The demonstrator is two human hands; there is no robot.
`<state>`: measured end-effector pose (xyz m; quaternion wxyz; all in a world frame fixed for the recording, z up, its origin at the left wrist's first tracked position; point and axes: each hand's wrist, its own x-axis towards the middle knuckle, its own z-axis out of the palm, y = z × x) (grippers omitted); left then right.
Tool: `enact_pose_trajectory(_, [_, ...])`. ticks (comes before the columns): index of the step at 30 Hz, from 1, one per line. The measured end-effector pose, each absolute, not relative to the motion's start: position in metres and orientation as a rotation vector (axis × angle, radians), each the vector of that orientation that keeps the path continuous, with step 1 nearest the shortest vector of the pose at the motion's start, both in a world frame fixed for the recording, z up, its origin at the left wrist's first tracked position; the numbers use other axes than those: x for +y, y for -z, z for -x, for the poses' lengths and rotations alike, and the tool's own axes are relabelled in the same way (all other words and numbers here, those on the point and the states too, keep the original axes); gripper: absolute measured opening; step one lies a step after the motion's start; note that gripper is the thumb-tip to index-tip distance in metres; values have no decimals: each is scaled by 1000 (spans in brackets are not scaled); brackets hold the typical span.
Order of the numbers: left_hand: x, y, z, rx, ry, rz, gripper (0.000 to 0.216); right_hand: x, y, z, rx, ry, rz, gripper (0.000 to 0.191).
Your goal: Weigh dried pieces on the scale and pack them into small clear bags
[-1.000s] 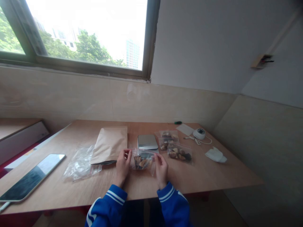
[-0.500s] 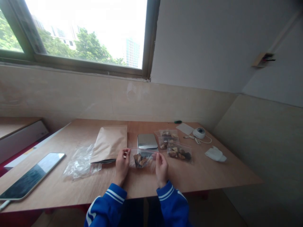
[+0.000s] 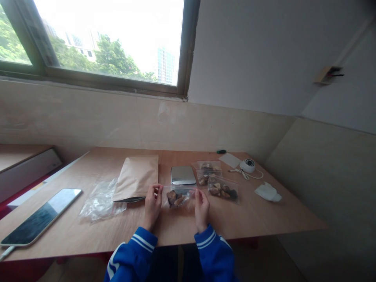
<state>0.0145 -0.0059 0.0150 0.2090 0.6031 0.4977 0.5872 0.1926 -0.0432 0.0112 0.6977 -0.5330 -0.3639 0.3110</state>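
Both my hands hold a small clear zip bag (image 3: pixel 177 196) with brown and dark pieces inside, just above the wooden table (image 3: pixel 258 215). My left hand (image 3: pixel 153 203) pinches the bag's top left corner. My right hand (image 3: pixel 201 204) pinches its top right corner. The bag hangs stretched between them. Blue sleeves with white stripes cover my wrists.
A brown paper pouch (image 3: pixel 136 176) lies left of a small metal scale (image 3: pixel 183 174). Filled clear bags (image 3: pixel 219 185) sit to the right, a pile of empty clear bags (image 3: pixel 99 200) to the left. A tablet (image 3: pixel 41 216) lies far left. A white round device (image 3: pixel 247 165) and white cloth (image 3: pixel 268 192) lie at right.
My hands have raised the bag slightly and pulled its top edge straighter. The view has shifted a little.
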Motion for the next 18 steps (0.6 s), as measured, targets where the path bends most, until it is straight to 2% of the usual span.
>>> enact_pose_trajectory(18, [-9, -19, -16, 1412, -1631, -1742, 25, -47, -18, -193, -756, -600, 1165, 36])
